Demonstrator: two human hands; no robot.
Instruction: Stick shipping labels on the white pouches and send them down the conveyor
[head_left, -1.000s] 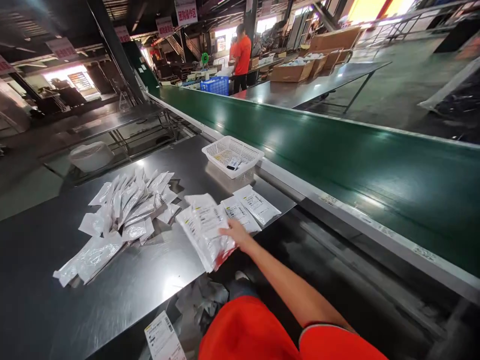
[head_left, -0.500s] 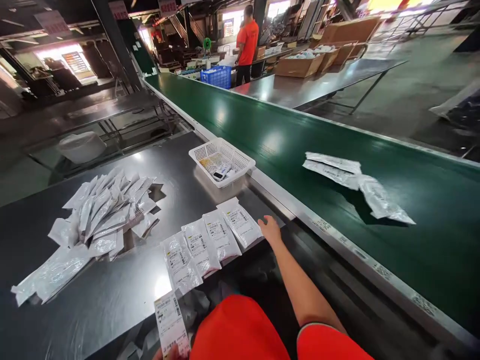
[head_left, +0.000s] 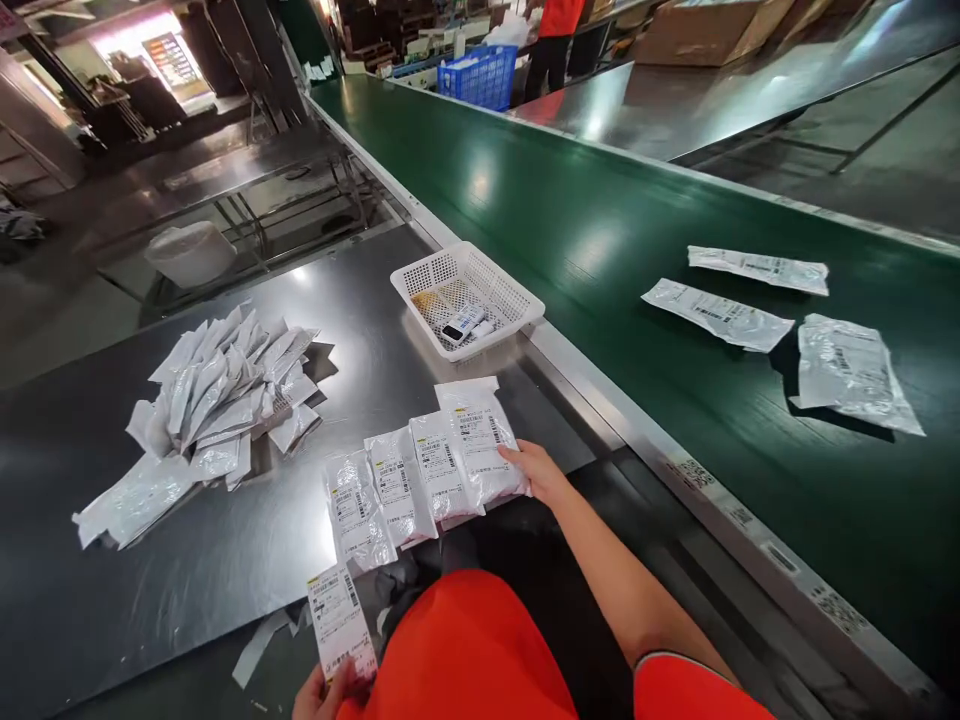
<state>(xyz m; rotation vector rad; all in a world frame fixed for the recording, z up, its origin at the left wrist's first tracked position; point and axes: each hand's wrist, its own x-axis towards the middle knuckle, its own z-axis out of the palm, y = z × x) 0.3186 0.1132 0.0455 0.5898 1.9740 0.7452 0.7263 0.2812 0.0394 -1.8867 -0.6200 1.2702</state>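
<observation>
Left hand: one, at the lower edge of the view, thumb and fingers closed on the bottom end of a labelled white piece, its printed face up, tilted beside the near edge of the steel table. Right hand: one, at the right side of the end packet, a digit laid over that edge; the other fingers were partly hidden, and whether the grip was a pinch or a mere touch could not be told. Row of labelled packets: four, white, labels upward, set along the near edge of the table; besides the end packet, a second packet, a third packet and a fourth packet, the last nearest the left hand. Heap of white packets: one, loosely piled, on the left part of the table. White perforated basket: one, at the table's far side, next to the conveyor, containing a small white item with a dark end among other pieces. Green conveyor belt: one, bearing a narrow packet, another narrow packet and a broader packet. Background: blue crate, beside a person in red, partly cut off.
</observation>
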